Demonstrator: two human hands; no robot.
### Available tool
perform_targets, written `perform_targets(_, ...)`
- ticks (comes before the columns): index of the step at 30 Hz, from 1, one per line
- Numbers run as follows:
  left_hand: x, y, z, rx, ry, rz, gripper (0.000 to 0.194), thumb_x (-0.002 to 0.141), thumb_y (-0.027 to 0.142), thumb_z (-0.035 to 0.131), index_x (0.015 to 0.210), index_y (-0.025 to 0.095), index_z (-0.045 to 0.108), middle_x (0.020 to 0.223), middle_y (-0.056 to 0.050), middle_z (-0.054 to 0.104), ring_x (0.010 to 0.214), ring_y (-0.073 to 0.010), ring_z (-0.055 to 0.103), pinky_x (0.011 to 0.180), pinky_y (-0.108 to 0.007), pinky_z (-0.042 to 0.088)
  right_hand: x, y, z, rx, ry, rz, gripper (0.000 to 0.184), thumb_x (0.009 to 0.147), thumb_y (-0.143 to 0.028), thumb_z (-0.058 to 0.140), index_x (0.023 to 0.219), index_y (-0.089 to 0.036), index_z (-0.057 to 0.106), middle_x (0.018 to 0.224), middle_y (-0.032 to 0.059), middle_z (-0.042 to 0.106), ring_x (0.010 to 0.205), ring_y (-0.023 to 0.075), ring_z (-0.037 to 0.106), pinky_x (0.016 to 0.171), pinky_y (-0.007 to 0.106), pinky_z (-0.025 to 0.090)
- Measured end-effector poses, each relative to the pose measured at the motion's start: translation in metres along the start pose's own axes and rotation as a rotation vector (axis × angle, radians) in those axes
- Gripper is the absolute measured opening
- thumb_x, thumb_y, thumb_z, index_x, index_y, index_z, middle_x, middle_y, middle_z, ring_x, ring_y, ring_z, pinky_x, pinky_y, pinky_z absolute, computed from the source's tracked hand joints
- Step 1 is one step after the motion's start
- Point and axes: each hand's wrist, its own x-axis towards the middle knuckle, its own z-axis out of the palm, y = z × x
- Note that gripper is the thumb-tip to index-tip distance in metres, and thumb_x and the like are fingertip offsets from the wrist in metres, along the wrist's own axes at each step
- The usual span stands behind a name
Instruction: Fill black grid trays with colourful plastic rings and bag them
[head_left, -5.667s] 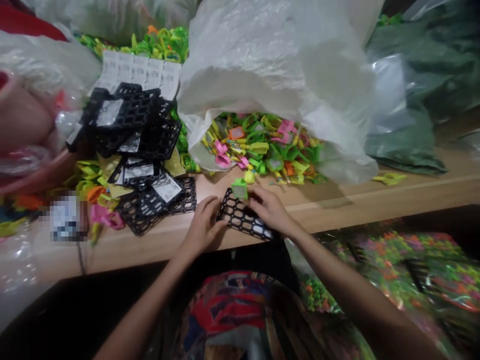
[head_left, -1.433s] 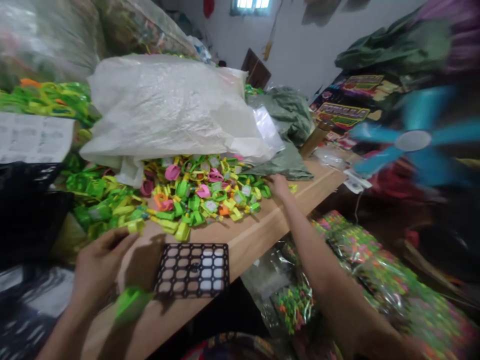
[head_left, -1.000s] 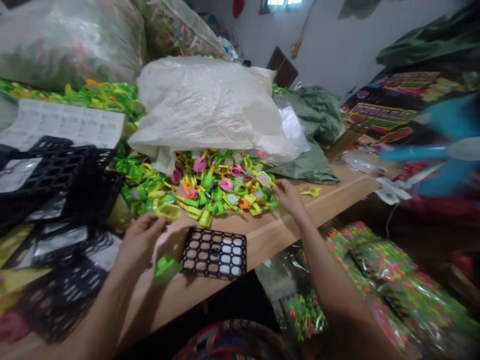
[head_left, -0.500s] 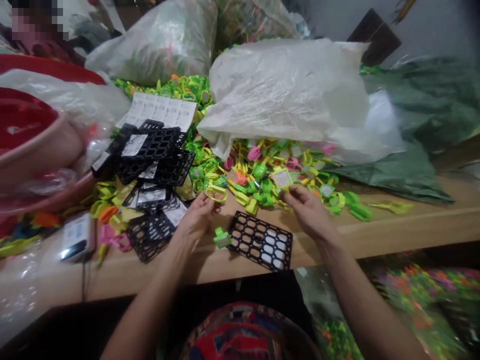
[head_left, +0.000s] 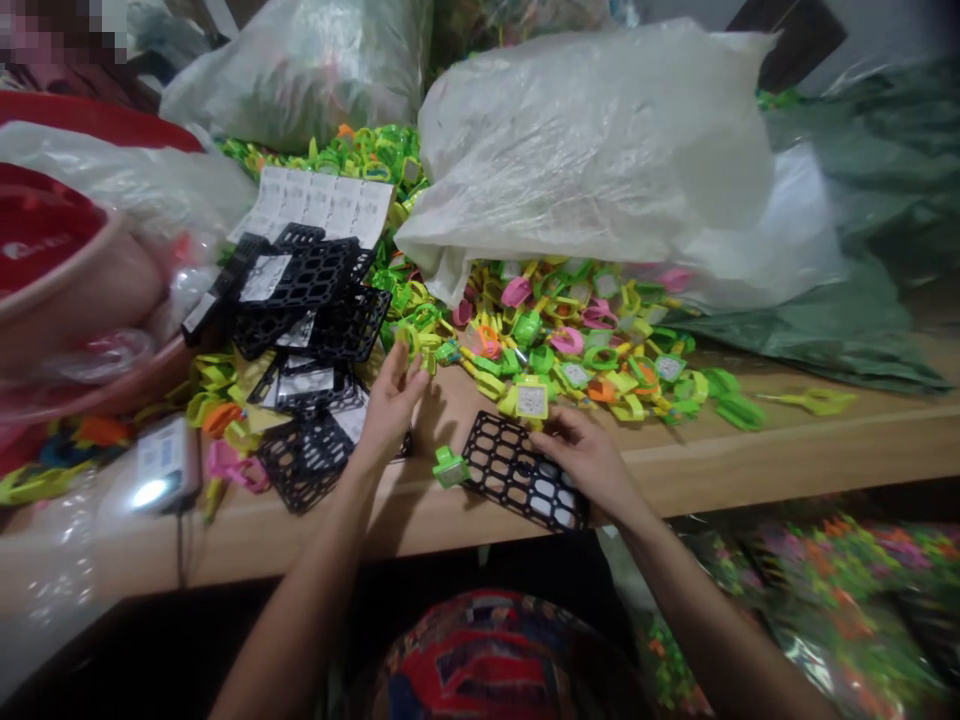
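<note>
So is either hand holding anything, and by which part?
The right hand grips a yellow square-faced piece by its lower end. A yellow-green piece shows at the left hand, but whether it is held cannot be told.

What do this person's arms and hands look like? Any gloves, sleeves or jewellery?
The left hand and right hand are ungloved, and the forearms are bare where they show, with no sleeve, watch or cable. The picture is too blurred to rule out rings. The patterned clothing below is mostly red and dark.
</note>
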Motion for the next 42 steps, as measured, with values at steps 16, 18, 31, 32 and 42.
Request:
perform_targets(16, -0.119, 0.01, -0.005, 0.163, -0.195, -0.143, 0.076, 0.082, 0.028, 0.079, 0.149, 0.033, 0.044, 0.164, -0.008, 0.039, 0.15, -0.0253, 0.041, 0.125, -0.045, 0.033, -0.001, 0.021, 0.064, -0.121, -0.12, -0.018, 0.016, 0.088, -0.03, 0.065, 0.097, -0.017, 0.069, 0.097, 0.0068, 0.075, 0.088, 0.0222, 0.07, 0.08, 0.033, 0.052)
perform_targets(18, -0.121, 0.011, 0.0, 0.122, -0.218, -0.104, 0.074, 0.087, 0.029, 0.076, 0.151, 0.036, 0.04, 0.166, -0.006, 0.036, 0.151, -0.024, 0.039, 0.126, -0.045, 0.029, -0.001, 0.026, 0.067, -0.235, -0.15, -0.08, 0.011, 0.089, -0.025, 0.06, 0.092, -0.017, 0.066, 0.09, 0.0074, 0.074, 0.082, 0.022, 0.068, 0.078, 0.033, 0.051)
perform_targets(31, -0.149, 0.001, 0.028, 0.511, -0.155, 0.163, 0.037, 0.091, 0.023, 0.07, 0.128, 0.029, 0.068, 0.135, -0.006, 0.067, 0.129, -0.0253, 0.061, 0.114, -0.043, 0.048, -0.007, 0.01, 0.044, -0.289, -0.203, -0.067, 0.008, 0.09, -0.023, 0.058, 0.095, -0.02, 0.062, 0.09, 0.0041, 0.071, 0.084, 0.0207, 0.064, 0.078, 0.031, 0.049)
perform_targets(32, -0.149, 0.001, 0.028, 0.516, -0.157, 0.158, 0.038, 0.09, 0.023, 0.071, 0.128, 0.028, 0.068, 0.134, -0.006, 0.068, 0.128, -0.0257, 0.062, 0.114, -0.043, 0.048, -0.009, 0.008, 0.042, -0.308, -0.234, -0.074, 0.009, 0.09, -0.02, 0.056, 0.096, -0.02, 0.062, 0.09, 0.004, 0.071, 0.083, 0.0208, 0.064, 0.077, 0.03, 0.049)
perform_targets(42, -0.146, -0.016, 0.04, 0.382, -0.179, 0.068, 0.072, 0.089, 0.028, 0.074, 0.153, 0.039, 0.042, 0.163, -0.004, 0.04, 0.15, -0.0265, 0.039, 0.126, -0.045, 0.033, -0.026, 0.043, 0.046, -0.443, -0.202, -0.419, 0.019, 0.083, -0.011, 0.047, 0.096, -0.021, 0.056, 0.093, 0.0085, 0.065, 0.085, 0.0233, 0.06, 0.076, 0.033, 0.05)
